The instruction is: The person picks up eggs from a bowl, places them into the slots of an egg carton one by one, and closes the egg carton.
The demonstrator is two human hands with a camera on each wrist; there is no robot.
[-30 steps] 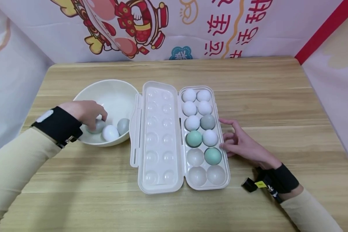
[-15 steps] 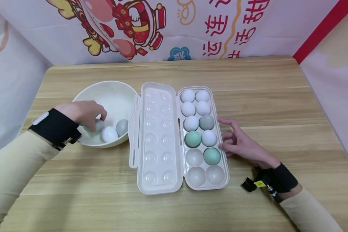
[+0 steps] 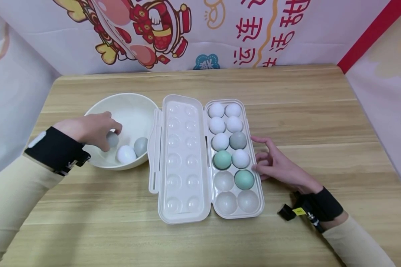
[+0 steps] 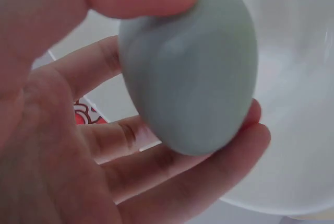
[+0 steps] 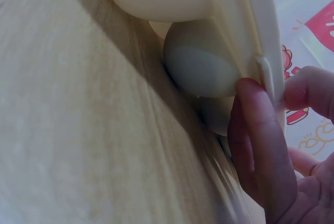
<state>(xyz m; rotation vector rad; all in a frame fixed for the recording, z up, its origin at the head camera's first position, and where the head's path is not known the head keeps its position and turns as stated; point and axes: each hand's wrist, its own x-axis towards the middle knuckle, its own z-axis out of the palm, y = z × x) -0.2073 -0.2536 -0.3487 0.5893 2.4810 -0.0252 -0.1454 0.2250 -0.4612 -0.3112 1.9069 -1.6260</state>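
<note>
Inside the white bowl (image 3: 135, 107), my left hand (image 3: 91, 128) holds a grey-blue egg (image 4: 193, 72) between thumb and fingers. A white egg (image 3: 126, 154) and another grey-blue egg (image 3: 141, 147) lie in the bowl beside that hand. My right hand (image 3: 280, 165) grips the right rim of the egg carton (image 3: 258, 193), with fingertips on both sides of its edge in the right wrist view. White eggs, two green eggs (image 3: 222, 160) and one grey-blue egg (image 3: 238, 140) sit in the carton. Three cups (image 3: 248, 201) toward its near end hold no egg.
The carton's lid (image 3: 183, 167) lies flat open between bowl and cups, its handle (image 3: 153, 159) against the bowl's rim. All stands on a wooden table (image 3: 120, 230). A printed cloth (image 3: 280, 33) hangs behind the table's far edge.
My left hand has lifted the grey-blue egg slightly off the bowl's bottom and shifted a little left. My right hand stays at the carton's edge.
</note>
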